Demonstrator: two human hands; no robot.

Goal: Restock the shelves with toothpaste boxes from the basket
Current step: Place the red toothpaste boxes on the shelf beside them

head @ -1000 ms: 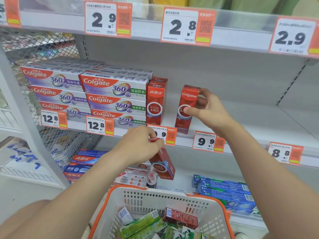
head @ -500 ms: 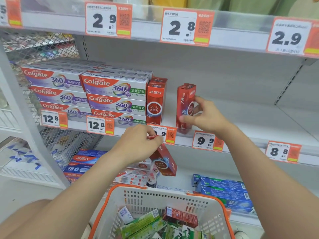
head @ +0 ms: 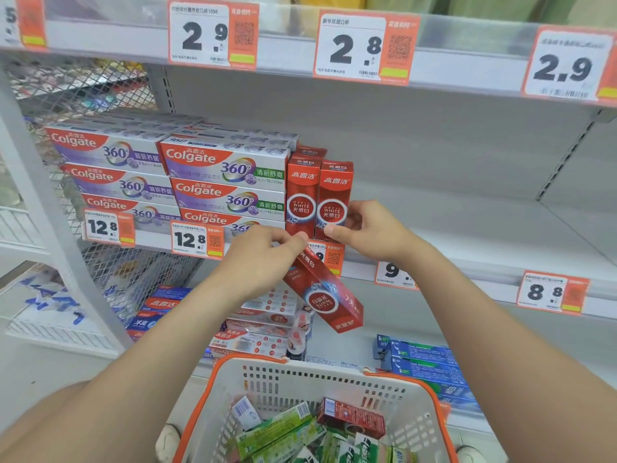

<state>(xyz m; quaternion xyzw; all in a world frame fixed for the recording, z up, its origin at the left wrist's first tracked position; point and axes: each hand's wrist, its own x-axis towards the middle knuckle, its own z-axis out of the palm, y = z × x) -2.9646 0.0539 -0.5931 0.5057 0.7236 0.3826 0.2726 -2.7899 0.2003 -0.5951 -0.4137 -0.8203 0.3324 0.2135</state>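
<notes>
Right grip (head: 370, 232) is pinching the upright red box (head: 334, 195), best nudging it flush against its neighbour (head: 300, 195); left grip (head: 263, 259) is clutching the next box (head: 324, 295), tilted

Orange-edged price tags (head: 212, 33); wire mesh panel (head: 83, 85) at far left.

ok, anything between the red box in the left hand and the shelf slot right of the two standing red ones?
Only the right hand, gripping the outer standing Optic White box beside that slot. Left hand holds its tilted box below the shelf lip.
</notes>
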